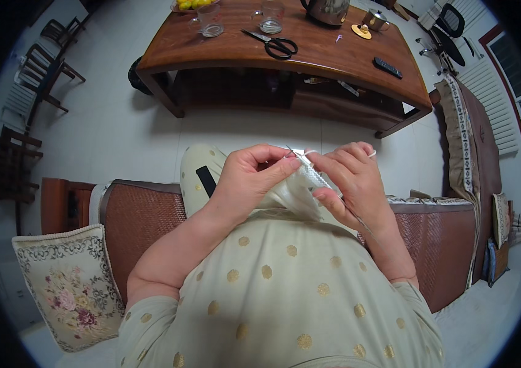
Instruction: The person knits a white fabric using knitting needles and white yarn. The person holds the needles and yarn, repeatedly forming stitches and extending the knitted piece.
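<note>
White knitting [312, 177] with a row of stitches lies between my hands, above my lap. My left hand [260, 168] pinches its upper left end with thumb and index finger, where thin metal needle tips cross. My right hand [352, 179] grips a metal knitting needle [354, 215] that slants down toward my right wrist. White yarn [372, 153] passes around a finger of that hand, and a strand runs near the needle tips. Loose white material [295, 195] hangs below the stitches; my fingers hide part of the work. A black strip [206, 180] rests on my left thigh.
Ahead stands a wooden coffee table [223, 53] bearing black-handled scissors [275, 45], two glass mugs [210, 25], a kettle [327, 11], a lidded metal cup [375, 20] and a remote control [387, 67]. A floral cushion [69, 290] sits left on the sofa [143, 221]. Wooden chairs [35, 69] stand far left.
</note>
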Available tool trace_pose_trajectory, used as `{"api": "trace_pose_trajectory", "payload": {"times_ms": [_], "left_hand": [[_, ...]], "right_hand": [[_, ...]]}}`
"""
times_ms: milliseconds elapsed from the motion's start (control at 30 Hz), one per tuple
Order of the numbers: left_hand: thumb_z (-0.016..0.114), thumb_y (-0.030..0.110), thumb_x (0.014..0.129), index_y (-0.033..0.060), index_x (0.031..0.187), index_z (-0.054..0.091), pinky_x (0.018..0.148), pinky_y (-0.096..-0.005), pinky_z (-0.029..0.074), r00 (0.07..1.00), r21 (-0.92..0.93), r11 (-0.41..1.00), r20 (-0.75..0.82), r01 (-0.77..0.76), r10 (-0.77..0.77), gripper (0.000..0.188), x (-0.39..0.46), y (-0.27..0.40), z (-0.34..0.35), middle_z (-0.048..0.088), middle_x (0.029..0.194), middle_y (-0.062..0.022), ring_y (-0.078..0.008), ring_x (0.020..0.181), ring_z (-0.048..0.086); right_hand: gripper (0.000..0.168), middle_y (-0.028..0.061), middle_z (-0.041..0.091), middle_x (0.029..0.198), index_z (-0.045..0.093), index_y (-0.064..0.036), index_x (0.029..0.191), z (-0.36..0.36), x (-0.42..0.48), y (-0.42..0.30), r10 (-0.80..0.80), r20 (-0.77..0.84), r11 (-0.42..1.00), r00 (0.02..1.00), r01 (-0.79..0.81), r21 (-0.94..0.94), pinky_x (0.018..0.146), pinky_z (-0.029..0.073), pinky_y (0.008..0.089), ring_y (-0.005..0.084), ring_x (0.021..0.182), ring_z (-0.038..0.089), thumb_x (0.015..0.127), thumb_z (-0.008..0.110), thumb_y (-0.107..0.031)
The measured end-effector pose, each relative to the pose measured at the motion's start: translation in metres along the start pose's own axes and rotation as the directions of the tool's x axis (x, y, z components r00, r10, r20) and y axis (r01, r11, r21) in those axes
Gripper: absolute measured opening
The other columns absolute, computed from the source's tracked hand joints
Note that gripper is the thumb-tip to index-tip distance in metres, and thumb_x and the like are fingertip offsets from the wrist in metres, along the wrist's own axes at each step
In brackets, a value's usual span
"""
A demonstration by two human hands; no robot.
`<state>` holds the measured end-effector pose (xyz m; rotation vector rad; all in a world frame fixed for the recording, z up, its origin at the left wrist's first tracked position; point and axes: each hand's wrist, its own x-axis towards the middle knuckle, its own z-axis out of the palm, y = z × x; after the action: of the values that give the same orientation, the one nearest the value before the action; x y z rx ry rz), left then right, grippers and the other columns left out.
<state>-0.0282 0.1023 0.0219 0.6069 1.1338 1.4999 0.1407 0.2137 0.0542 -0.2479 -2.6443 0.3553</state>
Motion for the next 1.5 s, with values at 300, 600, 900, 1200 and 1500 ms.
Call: {"api": "trace_pose_trajectory", "payload": {"times_ms": [300,600,900,1200,1500], "left_hand": [[0.064,0.008,0.086,0.0003,0.095,0.066,0.070,-0.0207,0.046,0.963,0.299,0.920,-0.018,-0.251,0.269,0.011,0.000,-0.008,0.000,0.063,0.086,-0.0010,-0.0061,0.078,0.057],[0.062,0.005,0.085,-0.0004,0.094,0.063,0.072,-0.0233,0.049,0.999,-0.002,0.999,-0.003,-0.040,0.040,0.011,-0.010,0.019,-0.020,0.063,0.091,-0.0049,-0.0091,0.080,0.059],[0.062,0.002,0.084,-0.0006,0.096,0.063,0.076,-0.0242,0.050,0.997,-0.073,0.997,0.080,0.021,-0.015,0.013,-0.017,0.027,-0.026,0.064,0.092,-0.0058,-0.0102,0.082,0.060],[0.064,0.000,0.082,-0.0002,0.095,0.063,0.077,-0.0216,0.048,0.992,-0.030,0.999,0.127,0.012,-0.008,0.013,-0.019,0.030,-0.028,0.063,0.093,-0.0036,-0.0076,0.084,0.059],[0.065,-0.002,0.081,0.0000,0.094,0.062,0.076,-0.0200,0.048,0.992,-0.014,1.000,0.123,-0.007,0.008,0.013,-0.019,0.027,-0.028,0.062,0.093,-0.0032,-0.0067,0.083,0.058]], "right_hand": [[0.061,0.0132,0.059,0.095,0.056,-0.003,0.106,0.025,0.031,0.013,-0.042,0.066,0.906,0.997,0.010,0.423,0.080,0.040,0.0380,0.0292,0.083,0.055,0.067,0.073,-0.047],[0.024,0.0017,0.046,0.067,0.072,-0.010,0.095,0.007,0.016,0.016,-0.078,-0.103,0.972,0.992,0.099,0.214,0.066,0.031,0.0319,0.0167,0.065,0.044,0.075,0.066,-0.023],[0.027,0.0010,0.049,0.070,0.071,-0.009,0.102,-0.001,0.019,0.018,-0.060,-0.003,0.900,0.998,0.055,0.433,0.067,0.033,0.0302,0.0160,0.067,0.045,0.081,0.059,-0.021],[0.026,0.0035,0.055,0.069,0.070,-0.002,0.099,-0.002,0.022,0.023,0.025,0.118,0.695,0.993,-0.102,0.711,0.064,0.035,0.0284,0.0156,0.068,0.048,0.081,0.058,-0.017],[0.027,0.0032,0.054,0.068,0.070,0.000,0.100,-0.004,0.020,0.021,0.023,0.095,0.709,0.995,-0.083,0.700,0.063,0.036,0.0274,0.0141,0.067,0.047,0.081,0.057,-0.015]]}}
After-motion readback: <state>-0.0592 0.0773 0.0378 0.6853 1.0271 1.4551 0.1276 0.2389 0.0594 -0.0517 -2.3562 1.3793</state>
